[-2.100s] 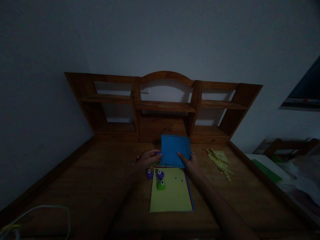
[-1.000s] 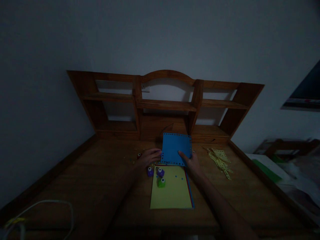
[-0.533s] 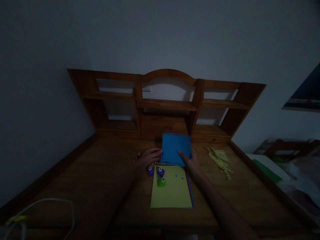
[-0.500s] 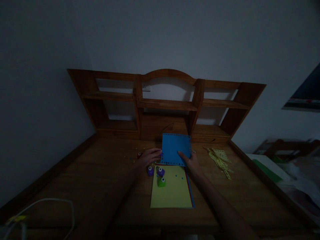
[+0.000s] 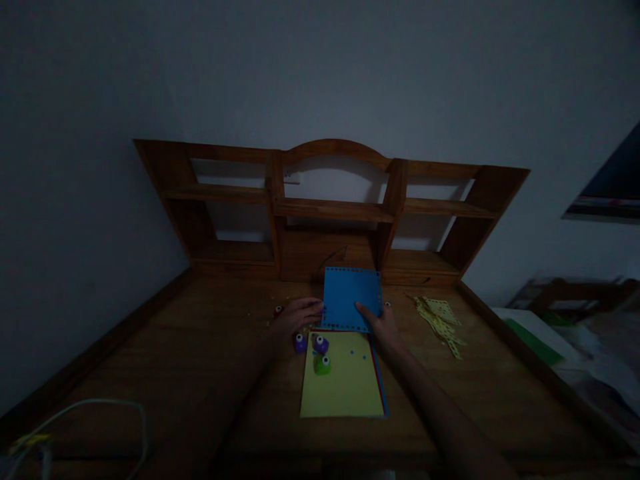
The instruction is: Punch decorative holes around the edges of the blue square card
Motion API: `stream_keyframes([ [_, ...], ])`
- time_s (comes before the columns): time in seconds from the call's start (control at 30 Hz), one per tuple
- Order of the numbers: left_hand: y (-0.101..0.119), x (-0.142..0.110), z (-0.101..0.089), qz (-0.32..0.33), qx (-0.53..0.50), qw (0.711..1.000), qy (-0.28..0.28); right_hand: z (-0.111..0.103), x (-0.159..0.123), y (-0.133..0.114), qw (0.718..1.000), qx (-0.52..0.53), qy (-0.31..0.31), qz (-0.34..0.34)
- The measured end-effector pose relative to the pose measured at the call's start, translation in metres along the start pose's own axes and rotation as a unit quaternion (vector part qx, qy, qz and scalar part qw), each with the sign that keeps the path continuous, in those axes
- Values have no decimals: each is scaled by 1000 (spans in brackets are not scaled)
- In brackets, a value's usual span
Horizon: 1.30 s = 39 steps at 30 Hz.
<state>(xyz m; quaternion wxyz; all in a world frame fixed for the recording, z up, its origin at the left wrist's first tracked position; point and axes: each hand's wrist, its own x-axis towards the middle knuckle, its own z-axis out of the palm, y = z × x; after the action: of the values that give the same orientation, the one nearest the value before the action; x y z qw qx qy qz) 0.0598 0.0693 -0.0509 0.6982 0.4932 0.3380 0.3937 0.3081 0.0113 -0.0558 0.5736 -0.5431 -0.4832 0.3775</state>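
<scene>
A blue sheet of paper [image 5: 350,297] with small holes punched along its edges is held up by my right hand [image 5: 385,327], thumb on top. At the sheet's left edge my left hand [image 5: 300,315] is closed around a small purple craft punch [image 5: 323,311], mostly hidden by the fingers. Nearer me lies a stack of paper with a yellow sheet [image 5: 345,393] on top, red and blue edges showing beneath. A purple punch [image 5: 321,345] and a green punch [image 5: 323,365] rest on it, and another purple punch [image 5: 300,343] stands at its left edge.
A red punch [image 5: 279,311] sits left of my left hand, among tiny paper bits. Yellow hole-punched paper scraps [image 5: 440,320] lie on the right of the wooden desk [image 5: 210,333]. A wooden shelf unit [image 5: 335,212] rises behind, and a white cable [image 5: 100,401] curls at front left.
Both hands, the blue sheet and the punch at its left edge keep nearly the same places. Only a very slight shift of the whole view shows.
</scene>
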Motion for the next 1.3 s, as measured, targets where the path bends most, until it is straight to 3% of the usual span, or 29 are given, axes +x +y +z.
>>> stream_keyframes([
  [0.4,-1,-1,1,44,73,996,-3,0,-2,-6,999,16,14,26],
  [0.73,3,-1,3,10,38,999,-17,2,-4,-5,998,-30,-55,-6],
  [0.97,13,-11,10,-16,23,999,-16,3,-6,-6,998,-17,-59,14],
  [1.3,9,-8,9,-13,29,999,-36,2,-4,-4,997,2,-72,4],
])
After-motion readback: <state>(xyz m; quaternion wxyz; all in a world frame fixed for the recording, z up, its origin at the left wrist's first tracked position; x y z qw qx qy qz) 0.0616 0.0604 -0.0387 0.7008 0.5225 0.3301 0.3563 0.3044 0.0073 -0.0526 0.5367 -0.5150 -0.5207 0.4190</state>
